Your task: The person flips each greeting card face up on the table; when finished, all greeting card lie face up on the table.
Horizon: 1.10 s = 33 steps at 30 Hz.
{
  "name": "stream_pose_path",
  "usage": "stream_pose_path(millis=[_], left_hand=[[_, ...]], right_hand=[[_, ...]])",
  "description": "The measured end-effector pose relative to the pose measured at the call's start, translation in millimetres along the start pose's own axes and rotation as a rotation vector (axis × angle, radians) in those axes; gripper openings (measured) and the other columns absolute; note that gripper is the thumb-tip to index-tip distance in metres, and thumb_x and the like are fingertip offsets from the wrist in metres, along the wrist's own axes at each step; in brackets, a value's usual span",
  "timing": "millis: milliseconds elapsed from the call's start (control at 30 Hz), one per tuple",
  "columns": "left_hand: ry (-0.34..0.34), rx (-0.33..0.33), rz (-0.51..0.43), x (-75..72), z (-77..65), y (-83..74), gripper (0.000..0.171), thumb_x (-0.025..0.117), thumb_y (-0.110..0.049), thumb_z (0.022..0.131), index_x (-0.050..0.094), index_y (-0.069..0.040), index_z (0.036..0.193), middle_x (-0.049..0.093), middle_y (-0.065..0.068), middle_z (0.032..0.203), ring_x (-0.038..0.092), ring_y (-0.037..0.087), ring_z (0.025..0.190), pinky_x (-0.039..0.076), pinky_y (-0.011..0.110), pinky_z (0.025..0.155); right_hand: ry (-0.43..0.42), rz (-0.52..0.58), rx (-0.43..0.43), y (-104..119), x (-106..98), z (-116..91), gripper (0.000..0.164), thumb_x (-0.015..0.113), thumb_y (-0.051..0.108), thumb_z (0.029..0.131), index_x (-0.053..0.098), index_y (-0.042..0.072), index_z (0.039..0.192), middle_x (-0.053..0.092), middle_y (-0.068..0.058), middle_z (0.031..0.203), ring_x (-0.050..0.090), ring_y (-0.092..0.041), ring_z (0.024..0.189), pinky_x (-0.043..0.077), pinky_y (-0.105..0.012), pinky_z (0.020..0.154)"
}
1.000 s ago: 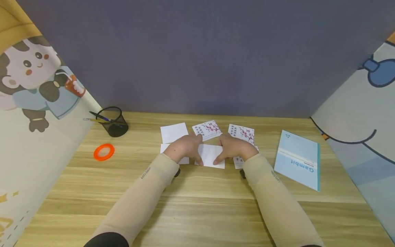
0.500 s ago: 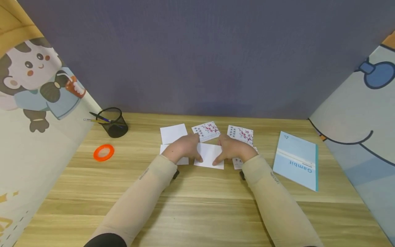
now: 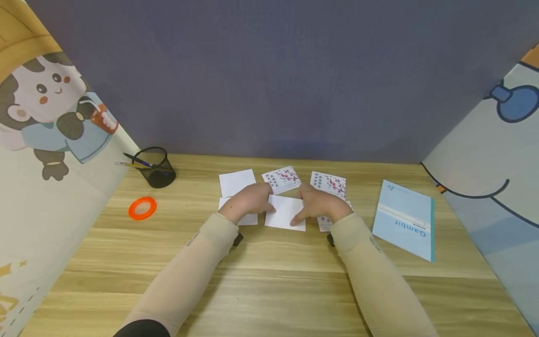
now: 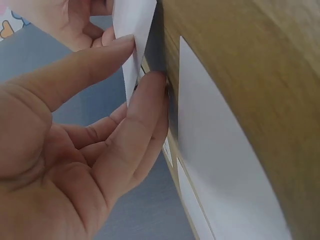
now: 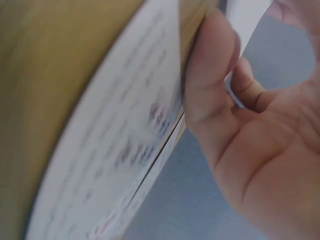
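Observation:
A blank white card (image 3: 284, 213) is held between both hands at the middle of the wooden table. My left hand (image 3: 249, 201) pinches its left end; in the left wrist view the thumb lies on one face of the card (image 4: 134, 30) and fingers (image 4: 142, 107) curl behind it, with the card tilted off the tabletop. From the other side my right hand (image 3: 318, 202) grips the right end, thumb on the near face. In the right wrist view, its bent fingers (image 5: 212, 65) are beside the card's edge, close to a printed card (image 5: 117, 125) on the table.
Two blank cards, one upper (image 3: 237, 182) and one lower (image 3: 251, 219), lie at left. Cards with red blossoms lie behind (image 3: 283, 179) and at right (image 3: 330, 183). A pale blue notebook (image 3: 404, 220), an orange ring (image 3: 132, 210) and a black mesh pen cup (image 3: 162, 177) flank them.
The left thumb has slid slightly up and away from the near edge of the held card. The right hand and the card stay almost in place.

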<state>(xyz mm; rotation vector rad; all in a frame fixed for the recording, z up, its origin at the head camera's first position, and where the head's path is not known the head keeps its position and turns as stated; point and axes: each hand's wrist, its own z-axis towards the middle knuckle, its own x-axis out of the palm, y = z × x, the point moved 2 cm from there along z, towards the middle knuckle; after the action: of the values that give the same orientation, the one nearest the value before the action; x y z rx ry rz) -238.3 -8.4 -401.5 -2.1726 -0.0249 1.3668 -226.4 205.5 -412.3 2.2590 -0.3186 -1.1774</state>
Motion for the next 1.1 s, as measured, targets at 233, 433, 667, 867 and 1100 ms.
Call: stream_pose_path(millis=[233,433,667,867,1100], left_hand=[[0.021,-0.001,-0.096,-1.6,0.0,5.6,0.057,0.076,-0.023,0.101,0.054,-0.003,0.150,0.074,0.010,0.112,0.073,0.014,0.086,0.059,0.037,0.090],[0.016,-0.009,-0.186,-5.1,-3.0,7.1,0.052,0.068,-0.016,0.106,0.050,-0.004,0.153,0.070,0.014,0.124,0.076,0.013,0.080,0.061,0.033,0.085],[-0.008,0.003,-0.222,-9.0,-4.7,7.0,0.047,0.066,-0.012,0.106,0.053,-0.006,0.150,0.066,0.014,0.122,0.076,0.015,0.082,0.062,0.026,0.076],[-0.008,-0.002,-0.257,-10.1,-4.3,9.5,0.046,0.065,-0.012,0.106,0.052,-0.008,0.150,0.066,0.015,0.126,0.075,0.015,0.084,0.063,0.027,0.077],[-0.009,0.000,-0.289,-10.1,-1.9,13.9,0.047,0.064,-0.012,0.106,0.051,-0.007,0.151,0.065,0.018,0.130,0.076,0.016,0.085,0.064,0.027,0.078]], right_hand=[[0.003,0.087,0.005,-4,-2,0,0.080,0.092,0.033,0.085,0.043,0.004,0.141,0.054,-0.020,0.134,0.068,-0.025,0.092,0.063,-0.035,0.076],[0.012,0.128,-0.013,-4,-4,1,0.079,0.090,0.033,0.089,0.043,0.002,0.145,0.057,-0.021,0.136,0.070,-0.026,0.095,0.064,-0.036,0.076],[0.035,0.141,-0.021,-4,-6,1,0.081,0.083,0.037,0.095,0.040,0.002,0.153,0.065,-0.021,0.126,0.072,-0.026,0.080,0.064,-0.037,0.072],[0.030,0.156,-0.027,-5,-8,0,0.069,0.075,0.035,0.101,0.041,0.004,0.152,0.066,-0.020,0.109,0.073,-0.027,0.078,0.066,-0.038,0.073],[0.014,0.183,-0.042,-6,-11,-2,0.047,0.065,0.029,0.108,0.046,0.003,0.143,0.064,-0.020,0.105,0.074,-0.028,0.078,0.067,-0.039,0.074]])
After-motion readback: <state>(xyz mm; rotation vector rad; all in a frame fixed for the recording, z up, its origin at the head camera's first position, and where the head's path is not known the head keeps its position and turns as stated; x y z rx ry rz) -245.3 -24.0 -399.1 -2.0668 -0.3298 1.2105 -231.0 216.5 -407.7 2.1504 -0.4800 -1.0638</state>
